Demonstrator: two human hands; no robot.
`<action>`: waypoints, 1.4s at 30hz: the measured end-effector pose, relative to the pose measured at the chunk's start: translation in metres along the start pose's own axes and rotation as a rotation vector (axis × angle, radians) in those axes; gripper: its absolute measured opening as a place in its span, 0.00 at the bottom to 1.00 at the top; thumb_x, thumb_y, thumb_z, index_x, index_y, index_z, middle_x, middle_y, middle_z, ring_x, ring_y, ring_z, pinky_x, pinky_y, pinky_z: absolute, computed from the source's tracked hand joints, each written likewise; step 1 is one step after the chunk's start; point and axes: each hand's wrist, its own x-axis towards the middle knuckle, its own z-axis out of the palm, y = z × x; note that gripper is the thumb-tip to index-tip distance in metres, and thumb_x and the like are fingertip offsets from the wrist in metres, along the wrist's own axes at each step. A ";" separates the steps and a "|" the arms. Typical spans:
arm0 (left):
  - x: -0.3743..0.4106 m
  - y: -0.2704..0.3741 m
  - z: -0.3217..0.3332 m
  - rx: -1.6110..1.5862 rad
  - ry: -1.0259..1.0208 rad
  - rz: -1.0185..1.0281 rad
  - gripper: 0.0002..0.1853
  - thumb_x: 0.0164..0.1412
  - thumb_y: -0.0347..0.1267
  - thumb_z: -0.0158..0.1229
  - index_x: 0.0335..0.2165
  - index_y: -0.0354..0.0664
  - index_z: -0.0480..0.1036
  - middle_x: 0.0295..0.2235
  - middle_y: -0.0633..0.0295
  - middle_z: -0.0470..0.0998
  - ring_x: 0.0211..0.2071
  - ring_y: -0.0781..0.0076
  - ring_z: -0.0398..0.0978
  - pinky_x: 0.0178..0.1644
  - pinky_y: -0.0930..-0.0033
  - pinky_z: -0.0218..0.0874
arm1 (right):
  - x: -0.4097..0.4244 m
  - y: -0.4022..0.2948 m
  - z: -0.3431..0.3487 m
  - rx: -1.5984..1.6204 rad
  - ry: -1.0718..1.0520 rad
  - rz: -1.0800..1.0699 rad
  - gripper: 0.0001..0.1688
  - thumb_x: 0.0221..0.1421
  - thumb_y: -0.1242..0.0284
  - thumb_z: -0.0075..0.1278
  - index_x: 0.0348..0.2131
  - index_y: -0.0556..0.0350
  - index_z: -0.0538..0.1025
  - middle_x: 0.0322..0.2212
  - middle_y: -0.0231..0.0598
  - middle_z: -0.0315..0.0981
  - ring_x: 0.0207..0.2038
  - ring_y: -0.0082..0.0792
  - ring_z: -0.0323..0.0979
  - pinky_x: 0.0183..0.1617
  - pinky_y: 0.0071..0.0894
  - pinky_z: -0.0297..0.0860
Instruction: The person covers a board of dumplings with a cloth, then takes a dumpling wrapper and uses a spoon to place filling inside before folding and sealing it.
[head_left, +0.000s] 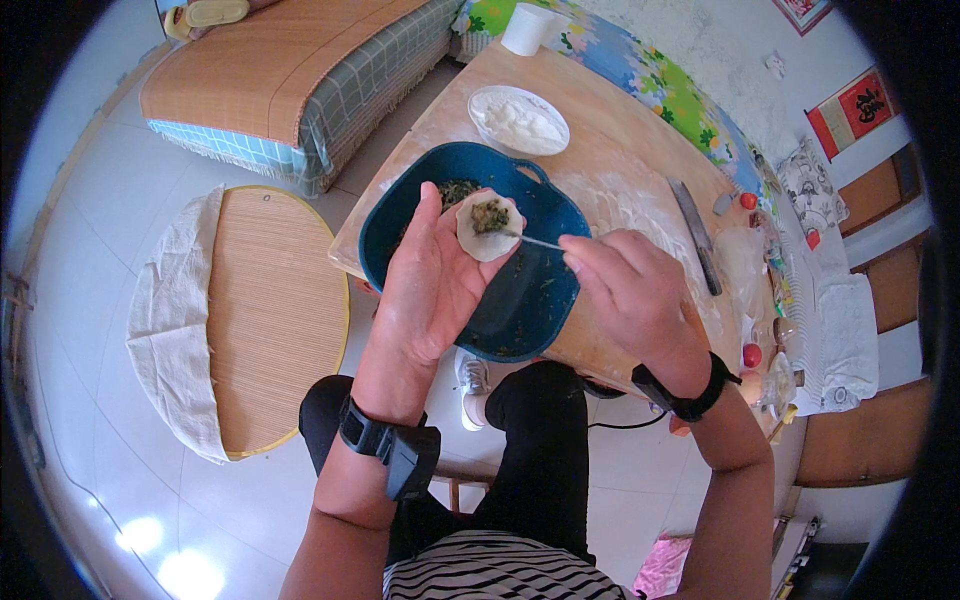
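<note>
My left hand (439, 281) is palm up above a blue plastic basin (555, 202), with a round dumpling wrapper (480, 246) lying across its fingers. A small mound of green, chopped filling (489, 215) sits in the middle of the wrapper. In my right hand (626, 285) is a thin metal utensil (536, 241), probably a spoon, pinched by its handle. Its far end touches the filling and is partly hidden there. More filling (459, 191) shows inside the basin, behind my left hand; smears of it cling to the basin's floor.
A white bowl of flour (517, 121) and a paper roll (525, 30) stand on the floured wooden table (442, 112). A kitchen knife (694, 232) lies to the right, near a plastic bag (739, 262). At left is a round woven tray (277, 322), partly covered by cloth (176, 322).
</note>
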 end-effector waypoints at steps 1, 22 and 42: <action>0.000 0.000 0.001 0.010 -0.004 0.007 0.34 0.65 0.52 0.34 0.50 0.28 0.58 0.47 0.48 0.68 0.50 0.62 0.67 0.57 0.66 0.57 | 0.000 0.000 -0.002 0.013 0.014 0.048 0.10 0.46 0.77 0.57 0.33 0.56 0.77 0.21 0.38 0.69 0.22 0.33 0.69 0.23 0.26 0.64; 0.000 -0.006 0.003 0.120 -0.022 0.007 0.34 0.65 0.53 0.32 0.51 0.31 0.60 0.48 0.50 0.67 0.52 0.64 0.64 0.59 0.65 0.54 | 0.001 0.036 -0.016 1.398 -0.330 1.260 0.13 0.54 0.70 0.48 0.35 0.62 0.76 0.13 0.20 0.56 0.12 0.11 0.49 0.17 0.16 0.50; 0.000 -0.013 0.004 0.219 0.031 0.018 0.36 0.65 0.54 0.32 0.50 0.30 0.60 0.48 0.49 0.68 0.52 0.62 0.64 0.59 0.63 0.51 | 0.004 -0.003 -0.010 0.592 -0.237 0.771 0.11 0.56 0.73 0.48 0.37 0.59 0.77 0.17 0.26 0.67 0.19 0.15 0.60 0.22 0.16 0.58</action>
